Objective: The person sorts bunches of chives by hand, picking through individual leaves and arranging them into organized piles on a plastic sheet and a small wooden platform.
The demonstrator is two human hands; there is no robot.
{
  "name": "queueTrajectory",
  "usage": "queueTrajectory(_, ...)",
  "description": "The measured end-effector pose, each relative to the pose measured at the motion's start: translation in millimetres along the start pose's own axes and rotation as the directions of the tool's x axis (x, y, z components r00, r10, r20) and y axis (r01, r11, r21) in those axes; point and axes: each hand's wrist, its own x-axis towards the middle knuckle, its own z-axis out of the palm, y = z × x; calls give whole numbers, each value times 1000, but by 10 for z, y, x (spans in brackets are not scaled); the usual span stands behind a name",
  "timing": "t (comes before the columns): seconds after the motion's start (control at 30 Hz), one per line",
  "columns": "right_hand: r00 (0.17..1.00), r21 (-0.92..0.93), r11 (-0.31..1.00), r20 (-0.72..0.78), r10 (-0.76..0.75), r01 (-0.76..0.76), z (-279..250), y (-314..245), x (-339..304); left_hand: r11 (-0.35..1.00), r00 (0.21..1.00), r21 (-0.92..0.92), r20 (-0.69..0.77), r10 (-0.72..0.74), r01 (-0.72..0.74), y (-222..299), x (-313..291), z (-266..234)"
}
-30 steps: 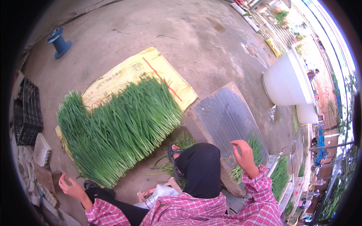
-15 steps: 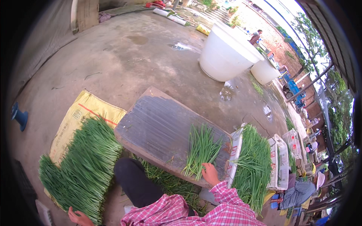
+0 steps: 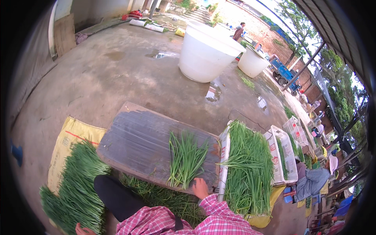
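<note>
Head view: where to find the bunch (image 3: pixel 188 158)?

"On the board (image 3: pixel 133 133), towards the right end, fanned out, pale ends at the near edge, just left of the right hand (image 3: pixel 200 188)."

"And the fingers there?"

"Loosely bent, close beside those ends. Hard to tell whether closed on any stalk; nothing visibly lifted."

"What of the left hand (image 3: pixel 84 230)?"

"Beside the pile (image 3: pixel 84 188) on the yellow sack (image 3: pixel 62 156), cut off by the lower rim. Impossible to say whether grasping or free."

"How to expect the bunch to handle?"

"Light, by the look of it. Probably firm at the pale ends, limp and springy towards the tips. Likely slick if wet, though no telling from here."

"Fragile?"

"Easily creased or bruised, most likely. Better not to pinch the leaves."

"Where to take hold?"

"Low down, just above the pale ends, wrapping round the whole bundle rather than a few stalks. Watch for strays at the fanned tips."

"And the pile?"

"Much alike, only denser: apt to tangle, heavier as a mass. Best held by the pale side too, in small handfuls."

"Beyond the board?"

"Just to the right, a white crate (image 3: pixel 223 160) heaped with similar greens (image 3: pixel 250 168)."
</note>
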Motion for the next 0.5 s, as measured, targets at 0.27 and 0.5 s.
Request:
queueTrajectory(0.27, 998, 81, 996, -35, -46, 48, 18, 127, -135, 951, 981, -280, -106, -165, 130, 245, 171, -344)
queueTrajectory(0.5, 998, 95, 993, -26, -63, 65, -34, 72, -139, 784, 945, -573, -47, -323, 239, 477, 529, -1142)
